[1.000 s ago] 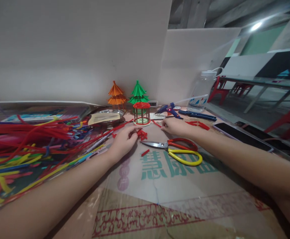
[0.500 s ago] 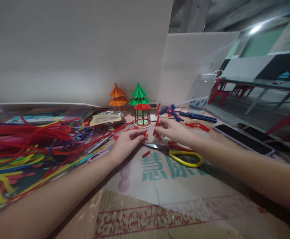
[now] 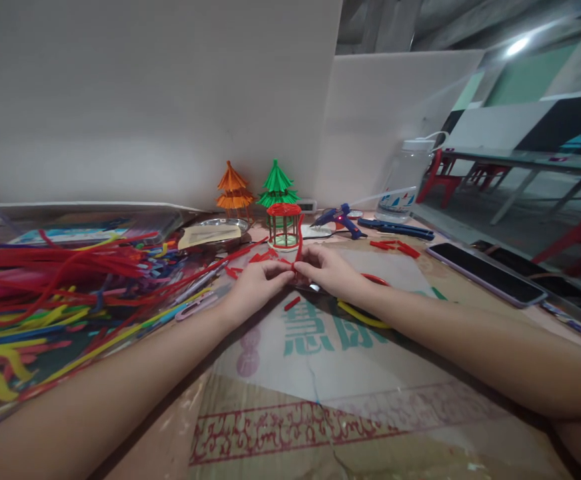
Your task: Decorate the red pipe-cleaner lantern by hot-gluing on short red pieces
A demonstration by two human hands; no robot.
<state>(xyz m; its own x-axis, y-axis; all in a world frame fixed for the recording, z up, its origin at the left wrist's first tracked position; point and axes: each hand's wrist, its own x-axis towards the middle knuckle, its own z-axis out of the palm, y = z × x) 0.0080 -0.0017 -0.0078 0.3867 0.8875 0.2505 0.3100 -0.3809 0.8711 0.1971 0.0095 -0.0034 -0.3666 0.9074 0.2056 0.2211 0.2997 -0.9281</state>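
The right hand (image 3: pixel 330 272) holds a red chenille stem (image 3: pixel 300 233) in a narrow pinch of thumb and forefinger, and the stem's long axis stands nearly upright, its free end rising above the fingers with a slight bend. The pinched lower end sits right where the fingertips of the 2 hands meet, so the stem lies just to the right of and above the left hand (image 3: pixel 255 288), with the right hand nearer to it. The left hand's thumb and forefinger are close together and point rightward; a bit of red shows at their tips, but I cannot tell whether they grip it. Both forearms reach forward and slant inward, with the wrists low over the table (image 3: pixel 270 400). Beneath the right hand and forearm lie scissors (image 3: pixel 365 317), partly hidden, their yellow handle loop toward the person. A short red piece (image 3: pixel 292 304) rests on the table just below the meeting fingertips, and more red pieces (image 3: pixel 263 256) lie beyond the left hand. Past the hands, the red-topped pavilion frame (image 3: pixel 284 209) stands upright, partly overlapped by the stem in this view.
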